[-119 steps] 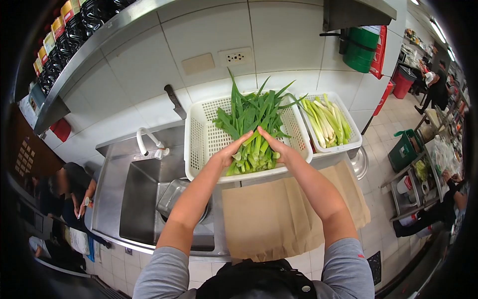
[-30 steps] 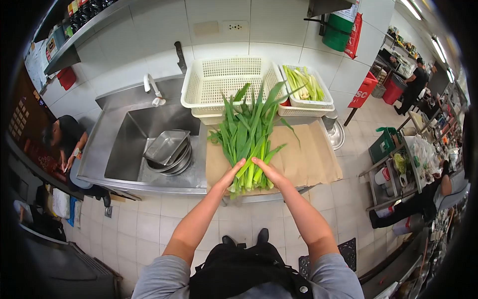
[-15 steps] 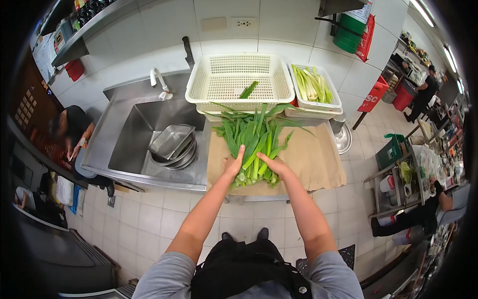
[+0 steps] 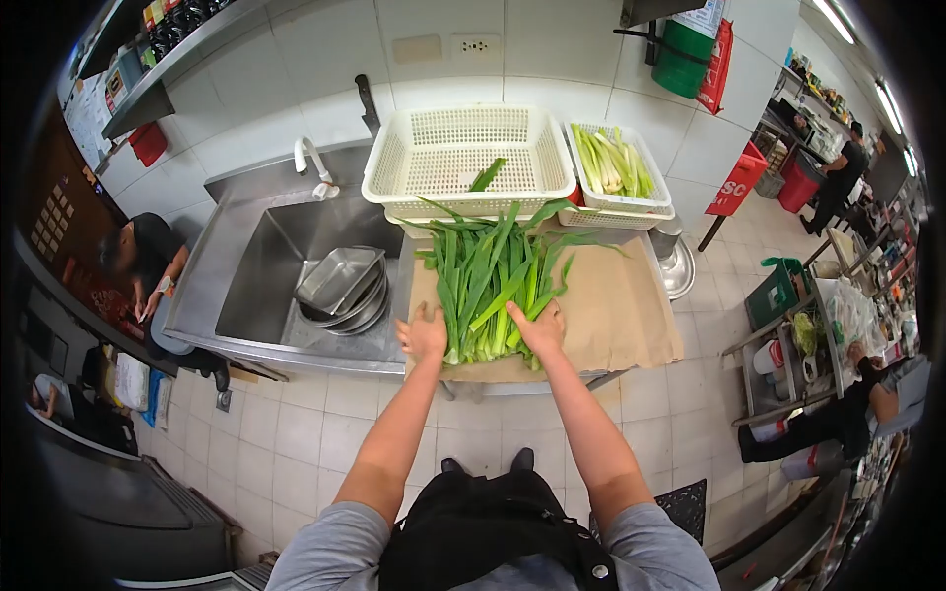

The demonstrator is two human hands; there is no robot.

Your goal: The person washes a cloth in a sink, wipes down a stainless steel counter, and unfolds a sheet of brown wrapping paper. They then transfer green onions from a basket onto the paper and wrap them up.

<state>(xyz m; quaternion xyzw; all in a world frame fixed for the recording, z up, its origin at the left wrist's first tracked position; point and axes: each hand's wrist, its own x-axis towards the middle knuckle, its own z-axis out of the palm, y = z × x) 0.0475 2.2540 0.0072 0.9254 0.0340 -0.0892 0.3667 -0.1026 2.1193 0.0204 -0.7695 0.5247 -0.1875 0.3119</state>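
Observation:
A pile of long leek greens (image 4: 488,276) lies on brown paper (image 4: 616,305) on the table in front of me, leaves pointing away and cut ends toward me. My left hand (image 4: 423,333) is at the pile's left edge, off the stalks, its fingers apart and slightly bent. On the right side my right hand (image 4: 542,327) grips the greens, thumb over the stalks and fingers curled at their side. Behind the pile stands a white perforated crate (image 4: 468,205) with one loose piece of green leaf (image 4: 488,175) in it.
A smaller white basket (image 4: 621,205) holds pale cut stalks (image 4: 613,163). To the left, a steel sink (image 4: 266,256) contains stacked metal pans (image 4: 340,281) beneath a white faucet (image 4: 315,167). A knife (image 4: 368,103) hangs on the wall. Other people are at both sides.
My left hand has let go of the stalks and moved left, fingers spreading. My right hand stays at the pile's right side. The greens lie slightly farther left and straighter.

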